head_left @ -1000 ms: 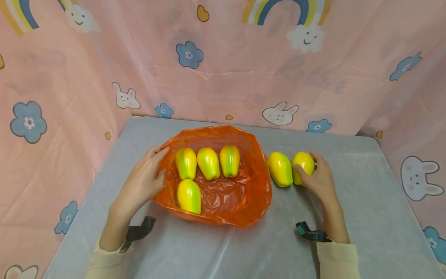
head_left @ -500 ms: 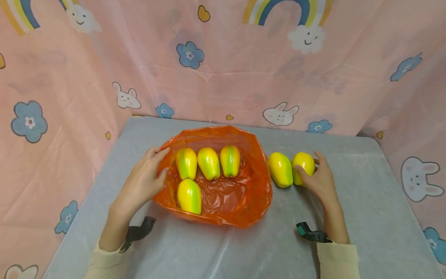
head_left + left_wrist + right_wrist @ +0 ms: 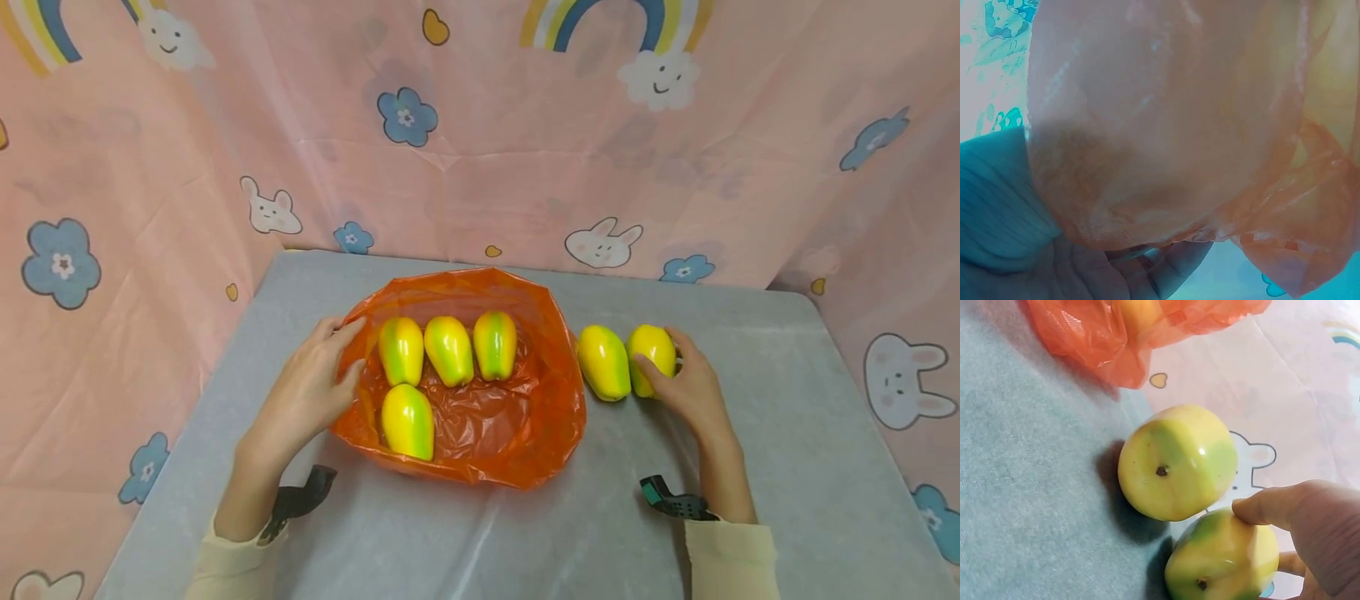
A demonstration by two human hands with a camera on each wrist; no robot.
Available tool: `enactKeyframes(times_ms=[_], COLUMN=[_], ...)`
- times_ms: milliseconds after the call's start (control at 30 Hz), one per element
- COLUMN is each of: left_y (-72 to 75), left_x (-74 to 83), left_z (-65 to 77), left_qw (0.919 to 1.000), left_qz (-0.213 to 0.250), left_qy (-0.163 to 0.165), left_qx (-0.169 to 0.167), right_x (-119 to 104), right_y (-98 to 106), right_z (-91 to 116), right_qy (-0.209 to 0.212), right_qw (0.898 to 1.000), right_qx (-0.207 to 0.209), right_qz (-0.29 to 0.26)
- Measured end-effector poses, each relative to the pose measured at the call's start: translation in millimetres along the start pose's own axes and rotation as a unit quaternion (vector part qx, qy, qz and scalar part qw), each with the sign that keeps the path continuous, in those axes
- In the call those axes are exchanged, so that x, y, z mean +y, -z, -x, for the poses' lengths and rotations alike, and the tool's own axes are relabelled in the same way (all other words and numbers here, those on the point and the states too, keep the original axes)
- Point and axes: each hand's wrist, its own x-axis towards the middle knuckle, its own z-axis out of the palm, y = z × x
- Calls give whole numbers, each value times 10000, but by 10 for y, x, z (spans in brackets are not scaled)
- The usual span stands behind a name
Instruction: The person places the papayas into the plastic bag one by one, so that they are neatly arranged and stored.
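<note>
An open orange plastic bag [image 3: 491,425] sits on the table, holding several glossy yellow-green papayas [image 3: 407,421]. At its left rim my left hand [image 3: 307,387] grips the plastic; in the left wrist view the film [image 3: 1166,125] covers much of that hand. Right of the bag two more papayas lie side by side. My right hand [image 3: 686,387] holds the outer papaya [image 3: 652,357], thumb on its near side and fingers around the far side. The inner papaya [image 3: 603,363] lies between it and the bag. In the right wrist view the thumb [image 3: 1260,506] presses on the held papaya [image 3: 1222,556].
A grey cloth covers the table [image 3: 810,450]. Pink patterned curtain [image 3: 480,192] hangs behind it and along both sides. Black wrist mounts [image 3: 303,493] show on both forearms.
Right fingers shifted slightly around the outer papaya. The left hand, bag and papayas stay in place.
</note>
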Motion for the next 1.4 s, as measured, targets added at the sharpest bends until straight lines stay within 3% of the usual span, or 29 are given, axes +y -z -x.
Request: enactKeyframes(times_ms=[200,667,1400], left_y=[-3,-19,3], left_x=[-5,-12,-10], left_z=[-1,-6,-14], left_qw=[10000,9999,9999], left_qz=[-19,-72,46], left_qy=[11,-76,-60], left_qx=[-27,16,-70], right_x=[-5,-58,-356], right_y=[14,100,304], right_z=[26,97,341], right_qy=[-96,219,237], right_qw=[9998,9965,9908], right_qx=[173,708,789], right_qz=[-96,-383,-1071])
